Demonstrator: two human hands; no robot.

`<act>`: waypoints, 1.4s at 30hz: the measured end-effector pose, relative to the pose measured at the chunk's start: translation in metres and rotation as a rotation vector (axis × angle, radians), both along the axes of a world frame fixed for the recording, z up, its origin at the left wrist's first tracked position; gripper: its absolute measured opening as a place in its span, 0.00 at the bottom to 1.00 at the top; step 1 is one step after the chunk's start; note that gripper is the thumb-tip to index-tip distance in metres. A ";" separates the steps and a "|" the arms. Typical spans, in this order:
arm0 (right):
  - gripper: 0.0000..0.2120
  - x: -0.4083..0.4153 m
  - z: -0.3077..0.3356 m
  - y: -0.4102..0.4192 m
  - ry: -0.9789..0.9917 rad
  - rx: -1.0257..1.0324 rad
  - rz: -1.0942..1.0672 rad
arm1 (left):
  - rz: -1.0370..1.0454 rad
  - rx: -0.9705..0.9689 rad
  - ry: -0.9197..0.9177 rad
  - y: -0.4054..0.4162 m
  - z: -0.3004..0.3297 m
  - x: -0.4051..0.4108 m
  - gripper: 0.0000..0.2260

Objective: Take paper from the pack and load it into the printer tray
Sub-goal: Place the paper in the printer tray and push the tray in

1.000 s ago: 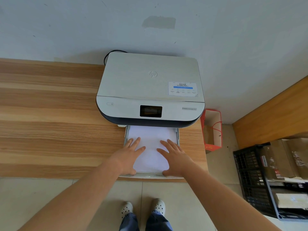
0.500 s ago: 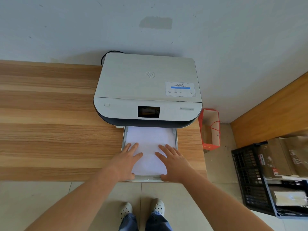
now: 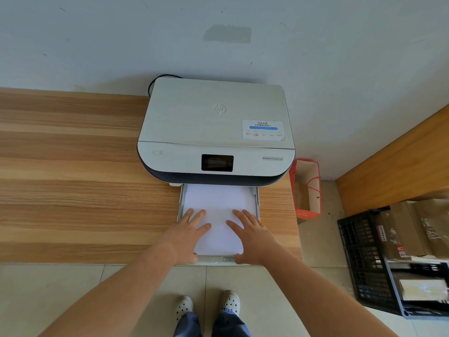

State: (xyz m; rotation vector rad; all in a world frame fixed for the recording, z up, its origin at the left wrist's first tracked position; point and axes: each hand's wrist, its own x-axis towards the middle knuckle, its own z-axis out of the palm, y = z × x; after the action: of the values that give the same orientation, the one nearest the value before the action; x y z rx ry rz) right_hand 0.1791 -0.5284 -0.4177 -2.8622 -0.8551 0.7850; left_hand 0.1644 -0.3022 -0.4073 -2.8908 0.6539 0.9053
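Observation:
A white printer sits on the wooden table against the wall. Its paper tray is pulled out toward me, reaching the table's front edge. A stack of white paper lies flat in the tray. My left hand rests palm down on the paper's near left part, fingers spread. My right hand rests palm down on the near right part, fingers spread too. Both thumbs sit by the tray's front lip. No paper pack is in view.
The wooden table stretches to the left of the printer. A red paper bag stands on the floor just right of the table. A black crate with boxes is at the right. A cable runs behind the printer.
The hands stay flat on the paper in the tray; the paper and tray sit slightly further in toward the printer. The view shifted a little.

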 end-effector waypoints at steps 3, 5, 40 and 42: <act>0.43 -0.003 0.002 0.000 0.008 0.007 -0.012 | 0.010 -0.009 0.003 0.000 -0.001 -0.002 0.36; 0.43 -0.003 0.002 0.000 0.009 0.008 -0.015 | 0.013 -0.011 0.004 0.001 -0.001 -0.003 0.36; 0.25 0.032 0.032 -0.005 0.049 0.347 -0.561 | 0.155 -0.188 -0.026 0.027 0.017 0.015 0.31; 0.16 0.044 0.032 -0.013 0.023 0.352 -0.709 | 0.315 -0.292 -0.084 0.036 0.020 0.024 0.27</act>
State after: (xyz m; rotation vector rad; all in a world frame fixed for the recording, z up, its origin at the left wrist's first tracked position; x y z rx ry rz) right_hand 0.2235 -0.5416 -0.3860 -2.5363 0.0572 0.5059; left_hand 0.1885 -0.2658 -0.3869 -3.3409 0.3543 0.7639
